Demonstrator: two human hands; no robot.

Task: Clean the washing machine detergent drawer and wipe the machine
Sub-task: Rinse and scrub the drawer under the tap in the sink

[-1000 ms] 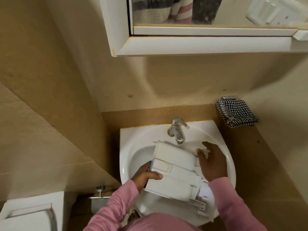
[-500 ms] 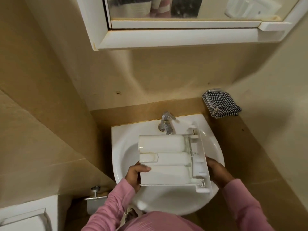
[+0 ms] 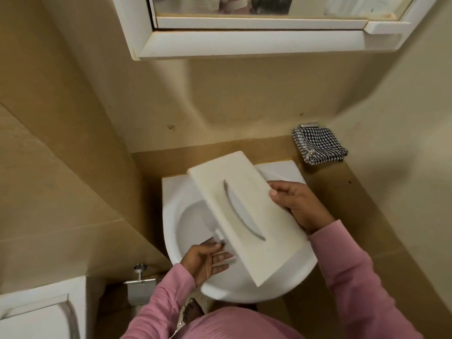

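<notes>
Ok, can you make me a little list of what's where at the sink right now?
sink: white, against the wall
drawer: held tilted above the sink, front face with its curved handle toward the camera
right hand: grips the drawer's right edge
left hand: fingers straight, at the drawer's lower left edge
cloth: checked, hanging on the wall, right of the sink

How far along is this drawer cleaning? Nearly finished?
Done: the drawer is out of the machine and over the sink. In hand: the right hand grips its edge, the left hand lies open at its lower side; the front looks yellowed. Left: no water shows, the checked cloth lies folded on the ledge, and the machine, out of view, probably awaits wiping.
</notes>
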